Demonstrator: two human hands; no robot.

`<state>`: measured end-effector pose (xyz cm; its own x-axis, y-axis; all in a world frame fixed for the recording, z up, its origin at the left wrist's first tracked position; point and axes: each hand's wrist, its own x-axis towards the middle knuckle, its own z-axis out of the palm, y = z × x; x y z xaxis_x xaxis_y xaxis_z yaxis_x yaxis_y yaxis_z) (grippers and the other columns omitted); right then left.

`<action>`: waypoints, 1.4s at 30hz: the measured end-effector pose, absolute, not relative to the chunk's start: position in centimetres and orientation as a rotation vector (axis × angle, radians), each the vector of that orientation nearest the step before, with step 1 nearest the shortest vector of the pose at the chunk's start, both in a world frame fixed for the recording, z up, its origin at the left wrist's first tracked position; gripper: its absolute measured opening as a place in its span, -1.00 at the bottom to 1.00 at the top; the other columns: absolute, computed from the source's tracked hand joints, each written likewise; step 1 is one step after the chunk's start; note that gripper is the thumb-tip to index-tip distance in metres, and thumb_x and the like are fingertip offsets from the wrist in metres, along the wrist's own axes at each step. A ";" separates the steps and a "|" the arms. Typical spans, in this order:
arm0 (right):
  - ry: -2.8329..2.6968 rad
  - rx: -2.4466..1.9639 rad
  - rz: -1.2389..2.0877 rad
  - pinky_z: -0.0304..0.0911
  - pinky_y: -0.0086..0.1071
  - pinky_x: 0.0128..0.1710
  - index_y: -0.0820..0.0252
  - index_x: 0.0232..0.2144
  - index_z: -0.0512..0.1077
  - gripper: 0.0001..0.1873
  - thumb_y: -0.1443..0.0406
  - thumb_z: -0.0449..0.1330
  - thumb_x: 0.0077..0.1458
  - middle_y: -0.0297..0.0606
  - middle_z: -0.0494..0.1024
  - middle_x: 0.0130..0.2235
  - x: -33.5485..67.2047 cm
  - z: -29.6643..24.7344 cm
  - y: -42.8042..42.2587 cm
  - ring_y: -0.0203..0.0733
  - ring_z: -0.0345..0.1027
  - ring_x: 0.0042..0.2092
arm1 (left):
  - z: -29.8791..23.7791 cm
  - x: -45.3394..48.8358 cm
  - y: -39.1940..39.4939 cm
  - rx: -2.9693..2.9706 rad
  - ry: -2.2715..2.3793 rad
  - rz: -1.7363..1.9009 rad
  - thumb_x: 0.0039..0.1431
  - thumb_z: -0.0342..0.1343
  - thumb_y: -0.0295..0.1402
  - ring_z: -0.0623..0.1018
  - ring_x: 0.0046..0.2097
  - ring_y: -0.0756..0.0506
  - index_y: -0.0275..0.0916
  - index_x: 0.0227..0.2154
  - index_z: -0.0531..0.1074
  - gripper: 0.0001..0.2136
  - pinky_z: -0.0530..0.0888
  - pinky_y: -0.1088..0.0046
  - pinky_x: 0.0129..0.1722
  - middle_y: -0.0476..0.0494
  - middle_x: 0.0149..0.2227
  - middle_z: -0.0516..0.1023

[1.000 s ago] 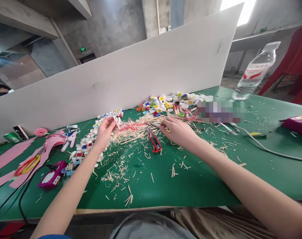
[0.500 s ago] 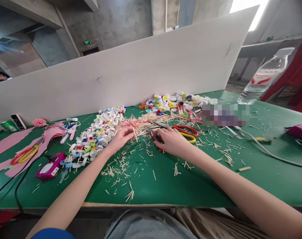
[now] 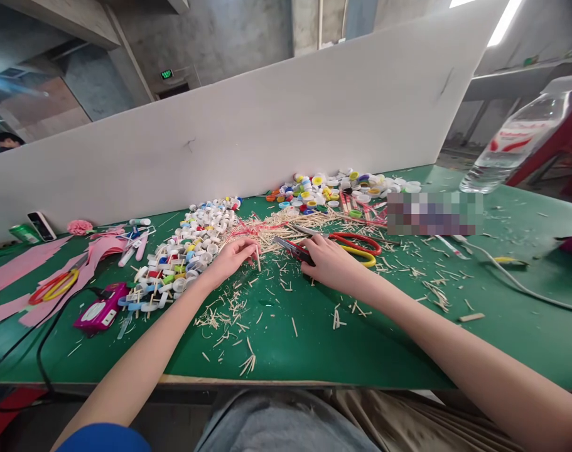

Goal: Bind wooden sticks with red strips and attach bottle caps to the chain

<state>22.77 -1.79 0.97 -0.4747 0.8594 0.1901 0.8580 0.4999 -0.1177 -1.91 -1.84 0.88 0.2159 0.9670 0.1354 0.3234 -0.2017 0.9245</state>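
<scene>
Between the person's two hands, the left hand [image 3: 233, 258] is curled nearly closed, and a thin wooden stick [image 3: 258, 258] pokes down from its fingertips. From here it looks pinched near one end. The right hand [image 3: 331, 263] is half closed, its fingers [image 3: 314, 247] lying against a red-handled utility knife [image 3: 292, 250], though I cannot tell whether they truly grip it. The stick sits just to the knife's 9 o'clock, both just above the middle of the green table top [image 3: 276, 339].

A stick like that should weigh next to nothing. I'd judge it stiff but brittle, apt to snap if levered and to roll if set down, so it is best pinched between thumb and finger, close to the part being worked.

Wooden splinters [image 3: 286, 223] are heaped at 12 o'clock and strewn around both hands, tangled with red strands [image 3: 262, 229]. At 10 o'clock lies a long mass of white and coloured bottle caps [image 3: 184, 254] joined by short sticks, with loose caps [image 3: 323, 188] piled at 1 o'clock. Red-and-yellow-handled scissors [image 3: 354, 246] lie at 2 o'clock.

Farther out at 2 o'clock stands a clear plastic water bottle [image 3: 516, 141], its red-marked label unreadable from here. A pixelated patch [image 3: 434, 213] hides whatever lies near it.
</scene>
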 end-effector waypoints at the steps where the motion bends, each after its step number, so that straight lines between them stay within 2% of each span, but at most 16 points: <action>1: -2.512 -1.467 0.034 0.20 -0.18 -0.12 0.30 -0.05 0.31 -0.62 0.24 0.00 0.10 0.03 0.35 -0.05 22.8 1.0 -1.8 0.05 0.33 -0.10 | 0.8 -2.0 -1.8 1.668 1.223 1.004 0.17 0.04 -0.27 0.51 -0.30 -0.04 -0.20 -0.32 0.42 -0.86 0.48 0.37 -0.27 -0.12 -0.30 0.52; 6: -2.424 -1.493 0.093 0.19 -0.26 -0.12 0.29 -0.09 0.32 -0.66 0.27 -0.01 0.10 -0.02 0.35 -0.08 23.1 1.5 -1.8 -0.03 0.33 -0.11 | 0.8 -2.0 -1.8 1.615 1.217 1.025 0.16 0.05 -0.26 0.49 -0.31 -0.03 -0.23 -0.31 0.40 -0.84 0.48 0.39 -0.27 -0.10 -0.33 0.49; 9: -2.382 -1.502 0.158 0.19 -0.32 -0.27 0.26 -0.04 0.29 -0.63 0.26 -0.04 0.12 -0.06 0.42 -0.14 23.6 2.3 -1.7 -0.10 0.36 -0.22 | 1.0 -1.9 -1.9 1.629 1.248 1.017 0.17 0.03 -0.26 0.48 -0.30 -0.02 -0.25 -0.31 0.39 -0.84 0.46 0.41 -0.27 -0.09 -0.34 0.46; 13: -2.366 -1.488 0.285 0.08 -0.39 -0.49 0.19 -0.06 0.29 -0.65 0.23 -0.02 0.10 -0.17 0.50 -0.28 24.2 3.5 -1.9 -0.18 0.32 -0.39 | 0.8 -2.1 -1.7 1.706 1.306 1.009 0.18 0.01 -0.26 0.46 -0.31 -0.01 -0.25 -0.30 0.39 -0.83 0.43 0.45 -0.31 -0.07 -0.35 0.45; 19: -2.528 -1.350 0.275 -0.01 -0.42 -0.55 0.03 -0.08 0.35 -0.65 0.22 0.05 0.04 -0.30 0.52 -0.37 24.6 4.3 -2.7 -0.26 0.28 -0.48 | 0.2 -2.9 -1.2 1.929 1.409 1.025 0.19 -0.01 -0.23 0.43 -0.28 -0.01 -0.22 -0.27 0.41 -0.81 0.41 0.44 -0.26 -0.08 -0.24 0.47; 21: -2.562 -1.278 0.261 0.02 -0.42 -0.52 0.00 -0.05 0.36 -0.62 0.23 0.06 0.03 -0.31 0.54 -0.33 24.5 4.0 -2.8 -0.25 0.32 -0.44 | 0.1 -3.0 -1.3 1.995 1.422 1.030 0.20 -0.02 -0.23 0.44 -0.25 -0.02 -0.21 -0.26 0.42 -0.80 0.40 0.44 -0.22 -0.08 -0.21 0.48; 25: -2.591 -1.126 0.168 0.10 -0.41 -0.42 -0.09 0.08 0.29 -0.51 0.25 0.05 0.06 -0.29 0.50 -0.07 24.0 3.1 -2.7 -0.21 0.38 -0.29 | 0.1 -3.0 -1.4 2.039 1.423 1.025 0.22 -0.04 -0.22 0.45 -0.24 -0.03 -0.21 -0.25 0.41 -0.79 0.39 0.43 -0.21 -0.08 -0.25 0.48; 27: -2.611 -1.098 0.122 0.10 -0.40 -0.42 -0.11 0.09 0.28 -0.54 0.22 0.02 0.11 -0.29 0.48 -0.05 23.7 2.6 -2.7 -0.22 0.38 -0.30 | 0.1 -3.0 -1.4 2.052 1.422 1.021 0.23 -0.05 -0.22 0.44 -0.26 -0.03 -0.21 -0.25 0.41 -0.79 0.38 0.44 -0.24 -0.07 -0.28 0.47; 32: -2.657 -1.124 0.045 0.06 -0.41 -0.46 -0.05 0.02 0.35 -0.63 0.12 -0.02 0.20 -0.25 0.47 -0.16 23.4 2.4 -2.7 -0.20 0.37 -0.30 | 0.3 -3.0 -1.7 2.094 1.448 1.018 0.22 -0.04 -0.19 0.36 -0.37 0.01 -0.21 -0.30 0.38 -0.79 0.32 0.48 -0.35 -0.04 -0.36 0.41; 37: -2.668 -1.110 0.018 0.03 -0.42 -0.46 0.00 -0.06 0.37 -0.71 0.17 0.01 0.19 -0.25 0.46 -0.18 23.7 2.4 -2.5 -0.19 0.36 -0.25 | 0.2 -3.1 -1.8 2.119 1.392 0.958 0.22 -0.05 -0.18 0.32 -0.44 0.01 -0.20 -0.36 0.33 -0.80 0.27 0.49 -0.42 0.00 -0.46 0.32; 42: -2.725 -1.147 0.034 -0.08 -0.43 -0.52 0.10 -0.15 0.30 -0.78 0.28 0.04 0.11 -0.25 0.49 -0.28 23.6 2.4 -2.7 -0.21 0.35 -0.35 | 0.3 -2.8 -1.8 1.966 1.335 0.971 0.21 -0.05 -0.22 0.40 -0.46 0.01 -0.20 -0.38 0.28 -0.83 0.34 0.47 -0.41 0.01 -0.48 0.37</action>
